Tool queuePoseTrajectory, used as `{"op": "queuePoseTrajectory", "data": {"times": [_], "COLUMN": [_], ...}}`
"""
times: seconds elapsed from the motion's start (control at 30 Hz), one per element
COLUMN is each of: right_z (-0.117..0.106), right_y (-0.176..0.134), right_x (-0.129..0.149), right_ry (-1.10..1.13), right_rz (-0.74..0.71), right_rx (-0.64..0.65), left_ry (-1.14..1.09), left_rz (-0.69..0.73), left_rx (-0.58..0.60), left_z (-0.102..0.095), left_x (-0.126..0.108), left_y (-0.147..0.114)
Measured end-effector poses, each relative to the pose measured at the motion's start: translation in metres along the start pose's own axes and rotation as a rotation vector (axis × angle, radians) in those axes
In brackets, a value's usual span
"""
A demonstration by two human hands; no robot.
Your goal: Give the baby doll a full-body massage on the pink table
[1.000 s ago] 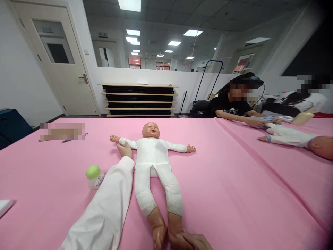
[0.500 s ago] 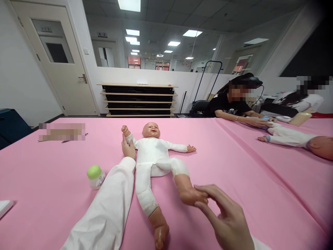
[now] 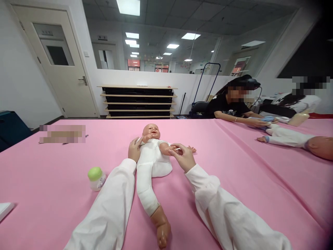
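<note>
A baby doll (image 3: 145, 163) with a white cloth body lies on its back, its head at the far end. My left hand (image 3: 134, 150) grips the doll's arm on the left, which is bent inward so the small hand (image 3: 147, 137) lies below the chin. My right hand (image 3: 183, 157) pinches the foot of the leg on the right, folded up over the doll's body. Beyond my right fingers the doll's other hand (image 3: 192, 149) shows on the table. The other leg (image 3: 159, 222) stretches toward me, untouched.
A jar with a green lid (image 3: 95, 177) stands left of my left sleeve on the pink-covered table (image 3: 241, 194). A white object (image 3: 5, 210) lies at the left edge. Across the table at right, a person (image 3: 230, 104) handles a second doll (image 3: 293, 137); another person is farther right.
My right hand has pushed the doll's foot up and away from me, folding that leg over its body. My left hand has brought the doll's outstretched arm in toward its chest.
</note>
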State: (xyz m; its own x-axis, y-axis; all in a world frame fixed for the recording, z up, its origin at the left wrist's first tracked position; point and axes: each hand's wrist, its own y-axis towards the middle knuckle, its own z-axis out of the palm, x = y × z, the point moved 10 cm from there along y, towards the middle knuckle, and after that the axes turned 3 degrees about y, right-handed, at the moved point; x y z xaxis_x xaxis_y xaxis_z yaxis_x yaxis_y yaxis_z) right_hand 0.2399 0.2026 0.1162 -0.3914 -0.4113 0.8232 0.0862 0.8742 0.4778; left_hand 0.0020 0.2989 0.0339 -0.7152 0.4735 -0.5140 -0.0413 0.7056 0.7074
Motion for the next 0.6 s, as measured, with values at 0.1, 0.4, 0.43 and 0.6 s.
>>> {"op": "queuePoseTrajectory", "data": {"times": [0.1, 0.4, 0.43, 0.6], "right_z": [0.008, -0.012, -0.017, -0.037], "right_y": [0.002, -0.022, -0.031, -0.094], "right_x": [-0.008, 0.040, 0.055, 0.109], "right_ry": [0.025, -0.054, -0.073, -0.196], "right_rz": [0.012, -0.105, -0.147, -0.295], "right_rx": [0.002, -0.004, 0.005, 0.044], "left_ry": [0.085, -0.016, -0.054, -0.149], "left_rz": [0.046, -0.051, -0.090, -0.385], "left_rx": [0.042, -0.035, -0.060, -0.222], "left_z": [0.004, -0.005, -0.007, -0.021], "left_x": [-0.005, 0.002, 0.006, 0.046], "left_y": [0.000, 0.001, 0.001, -0.008]}}
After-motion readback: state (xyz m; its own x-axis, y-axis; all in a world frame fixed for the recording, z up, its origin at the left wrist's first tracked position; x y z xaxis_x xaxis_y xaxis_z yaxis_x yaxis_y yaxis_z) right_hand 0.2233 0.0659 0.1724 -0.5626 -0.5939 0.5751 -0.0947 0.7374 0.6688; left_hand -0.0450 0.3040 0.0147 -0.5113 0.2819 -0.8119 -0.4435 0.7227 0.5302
